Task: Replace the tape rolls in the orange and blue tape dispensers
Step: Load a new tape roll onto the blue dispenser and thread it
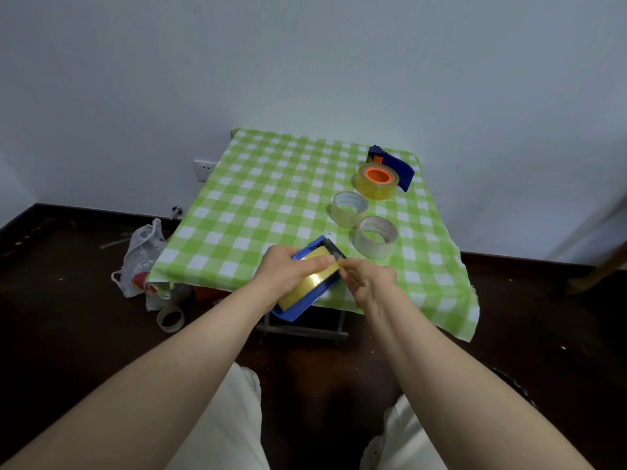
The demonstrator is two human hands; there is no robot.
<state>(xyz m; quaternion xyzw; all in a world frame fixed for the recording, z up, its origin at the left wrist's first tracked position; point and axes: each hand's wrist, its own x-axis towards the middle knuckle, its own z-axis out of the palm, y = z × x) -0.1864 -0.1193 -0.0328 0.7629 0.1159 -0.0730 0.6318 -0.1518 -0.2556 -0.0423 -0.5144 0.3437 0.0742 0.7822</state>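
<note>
My left hand (288, 269) grips a blue tape dispenser (298, 308) over the table's near edge; a yellowish tape roll (307, 284) sits inside it. My right hand (368, 279) pinches the loose end of that tape by the dispenser's dark cutter end (334, 249). At the table's back right lies a yellow roll with an orange core (376, 182), against a second dark blue dispenser (395, 166). Two pale, nearly used-up rolls (349, 209) (376, 237) lie between it and my hands.
The small table wears a green and white checked cloth (271, 198) and stands against a white wall. On the dark floor at the left lie a white plastic bag (142, 256) and an empty tape ring (170, 319). My knees in white trousers are below.
</note>
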